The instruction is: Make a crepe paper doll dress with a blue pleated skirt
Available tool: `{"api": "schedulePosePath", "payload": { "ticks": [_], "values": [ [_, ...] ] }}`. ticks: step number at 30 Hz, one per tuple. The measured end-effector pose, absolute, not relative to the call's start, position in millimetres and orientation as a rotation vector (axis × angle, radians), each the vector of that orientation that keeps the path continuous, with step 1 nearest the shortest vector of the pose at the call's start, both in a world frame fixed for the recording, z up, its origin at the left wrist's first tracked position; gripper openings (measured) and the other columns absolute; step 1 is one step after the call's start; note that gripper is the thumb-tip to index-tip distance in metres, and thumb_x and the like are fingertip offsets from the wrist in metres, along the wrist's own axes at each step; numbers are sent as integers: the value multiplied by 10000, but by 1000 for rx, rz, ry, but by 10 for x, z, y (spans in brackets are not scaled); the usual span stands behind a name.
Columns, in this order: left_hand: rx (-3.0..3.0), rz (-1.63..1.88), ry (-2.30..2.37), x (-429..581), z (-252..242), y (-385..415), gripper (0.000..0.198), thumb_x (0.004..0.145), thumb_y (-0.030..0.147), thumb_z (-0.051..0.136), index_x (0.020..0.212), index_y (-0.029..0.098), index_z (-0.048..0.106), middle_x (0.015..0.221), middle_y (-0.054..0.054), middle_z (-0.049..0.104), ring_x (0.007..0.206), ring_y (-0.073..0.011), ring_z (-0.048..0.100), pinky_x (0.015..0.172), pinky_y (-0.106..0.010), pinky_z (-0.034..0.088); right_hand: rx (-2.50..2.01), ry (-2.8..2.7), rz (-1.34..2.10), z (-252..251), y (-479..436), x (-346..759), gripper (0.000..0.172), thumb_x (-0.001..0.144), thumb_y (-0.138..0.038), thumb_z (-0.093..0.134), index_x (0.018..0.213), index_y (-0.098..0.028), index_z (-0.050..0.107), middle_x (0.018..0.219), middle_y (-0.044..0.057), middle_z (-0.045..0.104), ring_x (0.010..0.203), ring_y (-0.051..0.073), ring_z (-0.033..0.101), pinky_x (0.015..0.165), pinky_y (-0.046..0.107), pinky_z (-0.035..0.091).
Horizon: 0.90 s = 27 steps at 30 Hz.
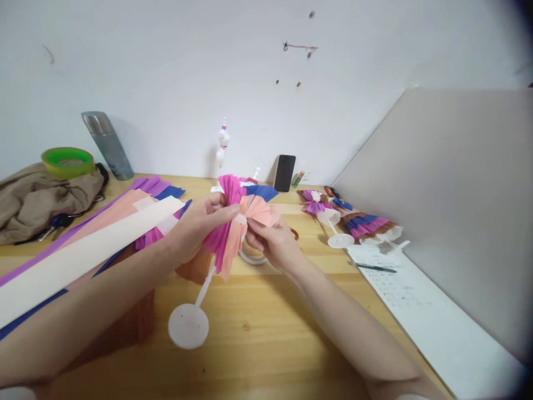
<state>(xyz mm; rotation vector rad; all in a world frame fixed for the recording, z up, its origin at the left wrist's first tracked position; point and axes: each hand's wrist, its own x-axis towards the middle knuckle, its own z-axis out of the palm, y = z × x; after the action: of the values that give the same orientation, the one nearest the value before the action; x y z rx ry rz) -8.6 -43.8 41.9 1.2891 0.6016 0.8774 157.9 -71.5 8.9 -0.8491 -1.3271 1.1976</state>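
Head view: left hand (192,230), right hand (272,245) tight on paper dress (228,240) over table (270,339) middle.

Lit brightly and evenly by soft light from above. Threw only faint, diffuse shadows onto the wooden table (266,333) beneath the forearms and beside the round stand base (188,326). Showed the pleated paper skirt (227,233) sharp at centre. Bowed lines toward the edges, smeared the lower corners, darkened the right-hand corners. Bleached the white wall (166,66) slightly.
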Motion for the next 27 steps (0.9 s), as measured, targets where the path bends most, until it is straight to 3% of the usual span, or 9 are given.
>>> {"api": "schedulePosePath", "payload": {
  "ticks": [4, 8, 12, 16, 20, 27],
  "values": [
    [1183, 826, 624, -98, 138, -465, 375, 720, 382, 800, 916, 127, 609, 757, -62, 697, 689, -198, 674, 668, -310, 532, -1062, -1479, 1217, -140, -671, 1614, 489, 789, -581, 628, 534, -177, 523, 410, -36, 425, 373, 79, 336, 410, 244, 214],
    [1117, 870, 758, -117, 12, -461, 368, 684, 372, 824, 840, 133, 592, 662, -8, 650, 582, -131, 618, 567, -237, 481, -1259, -1762, 904, -213, -627, 1646, 389, 854, -432, 541, 559, -182, 501, 500, -23, 441, 497, 109, 409, 498, 246, 299],
    [1051, 782, 786, -133, -94, -496, 364, 716, 401, 790, 845, 142, 571, 616, -2, 629, 477, -111, 565, 473, -227, 431, -1326, -1888, 1065, -202, -558, 1789, 198, 710, -224, 577, 559, -186, 453, 525, -47, 427, 507, 90, 397, 499, 228, 304],
    [893, 699, 762, -129, -214, -537, 388, 671, 344, 823, 887, 115, 596, 671, -40, 658, 523, -124, 595, 492, -230, 457, -1398, -1805, 1209, -184, -466, 2035, 89, 665, -195, 519, 584, -165, 535, 482, -43, 494, 444, 89, 459, 460, 214, 336],
    [732, 609, 716, -101, -273, -549, 370, 662, 290, 822, 909, 105, 618, 725, -80, 691, 644, -163, 659, 583, -236, 512, -1369, -1690, 1265, -122, -428, 2202, 160, 658, -230, 550, 731, -125, 646, 582, -18, 597, 438, 72, 492, 455, 202, 375],
    [650, 529, 717, -93, -471, -493, 245, 791, 324, 686, 882, 97, 672, 691, -112, 700, 606, -181, 671, 566, -253, 548, -1274, -1822, 1388, -22, -468, 2231, 284, 662, -219, 610, 915, -127, 702, 593, -57, 549, 485, 67, 438, 477, 201, 360]
  ]
}}
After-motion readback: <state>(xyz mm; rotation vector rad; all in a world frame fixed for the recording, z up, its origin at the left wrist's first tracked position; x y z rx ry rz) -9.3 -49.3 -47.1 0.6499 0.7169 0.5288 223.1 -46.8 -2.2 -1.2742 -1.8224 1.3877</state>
